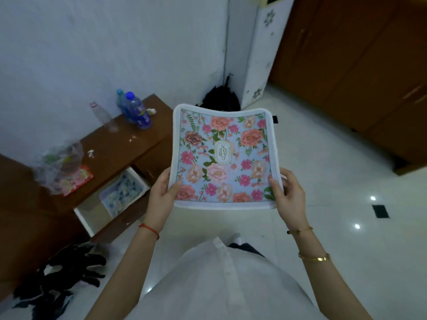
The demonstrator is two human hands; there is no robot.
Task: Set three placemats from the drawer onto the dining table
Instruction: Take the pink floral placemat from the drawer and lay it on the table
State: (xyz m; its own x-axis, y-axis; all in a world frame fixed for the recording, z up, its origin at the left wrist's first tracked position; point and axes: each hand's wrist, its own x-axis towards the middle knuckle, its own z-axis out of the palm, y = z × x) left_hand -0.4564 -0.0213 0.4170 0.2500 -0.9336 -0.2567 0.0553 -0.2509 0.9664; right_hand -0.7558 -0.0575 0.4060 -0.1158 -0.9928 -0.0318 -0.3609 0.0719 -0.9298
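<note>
Left hand (pixel 164 190) and right hand (pixel 285 192) clamp the floral placemat (pixel 223 155) edges — keep it level; open drawer (pixel 111 202) at 9 o'clock.

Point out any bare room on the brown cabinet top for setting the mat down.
Bare wood on the cabinet top lies between the bottles and the plastic bag. The bag end is crowded. Both hands, left and right, hold the floral placemat.

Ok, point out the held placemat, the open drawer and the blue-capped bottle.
placemat (pixel 223 155): head view, on the label at the middle of its floral face.
drawer (pixel 86 217): head view, on its white front wall.
bottle (pixel 138 112): head view, on its clear body.
</note>
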